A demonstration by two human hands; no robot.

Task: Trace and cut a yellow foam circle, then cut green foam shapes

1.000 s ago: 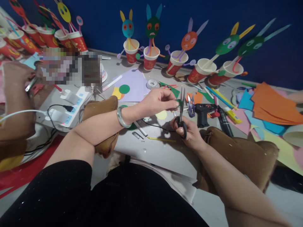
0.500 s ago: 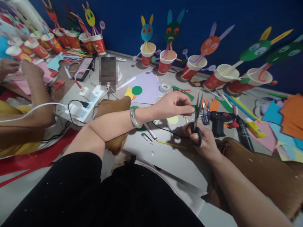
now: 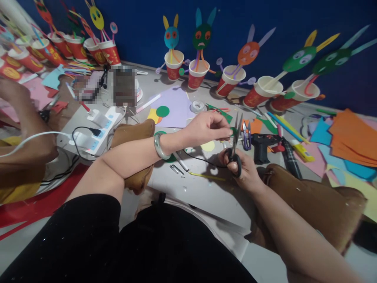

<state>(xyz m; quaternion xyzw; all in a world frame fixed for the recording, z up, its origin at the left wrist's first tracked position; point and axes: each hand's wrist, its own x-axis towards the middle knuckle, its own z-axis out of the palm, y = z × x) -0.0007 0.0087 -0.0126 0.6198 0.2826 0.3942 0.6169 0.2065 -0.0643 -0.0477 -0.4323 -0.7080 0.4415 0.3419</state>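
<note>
My left hand, with a jade-coloured bangle on the wrist, pinches a small piece of green paper at its fingertips. In my right hand is a pair of scissors with black handles, blades pointing up and slightly parted beside the green paper. Whether the blades touch the paper I cannot tell. Below the left forearm lie a silver hair clip and a thin yellow strip. A pale yellow paper disc is partly hidden under my left hand.
Red paper cups with paper bug figures line the blue wall. Purple snips and a black glue gun lie right of the scissors. A white power strip and another person's arm are at left. Orange paper lies right.
The whole view has shifted, so things appear further left. Both hands keep nearly the same pose, with the scissors still beside the green paper.
</note>
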